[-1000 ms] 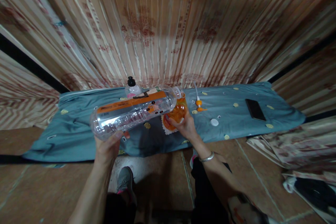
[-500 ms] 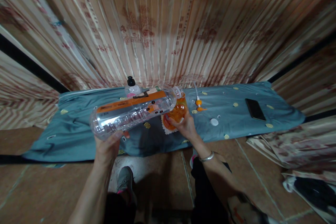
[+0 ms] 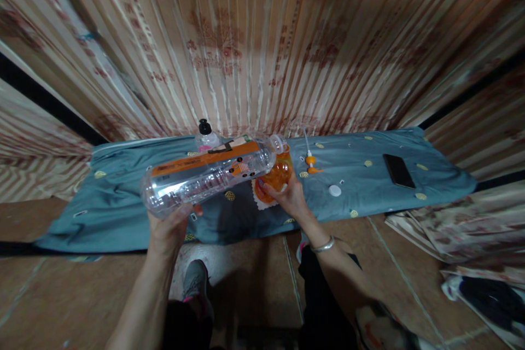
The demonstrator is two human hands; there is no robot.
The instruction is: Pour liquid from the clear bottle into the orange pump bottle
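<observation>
My left hand (image 3: 170, 225) is closed round the lower part of a large clear bottle (image 3: 200, 179) with an orange label. The bottle is tilted, its open neck over the top of an orange bottle (image 3: 278, 175). My right hand (image 3: 292, 197) grips the orange bottle, which stands on a small white scalloped mat (image 3: 261, 203). Whether liquid runs between the two is too small to tell. An orange pump head (image 3: 310, 161) with a clear tube lies right of the orange bottle, and a white round cap (image 3: 334, 191) lies farther right.
A blue-green cloth (image 3: 118, 197) with yellow patterns covers the low table. A clear bottle with a black top (image 3: 205, 134) stands behind the tilted bottle. A black phone (image 3: 398, 170) lies at the right. Patterned curtains (image 3: 254, 38) hang behind and at both sides.
</observation>
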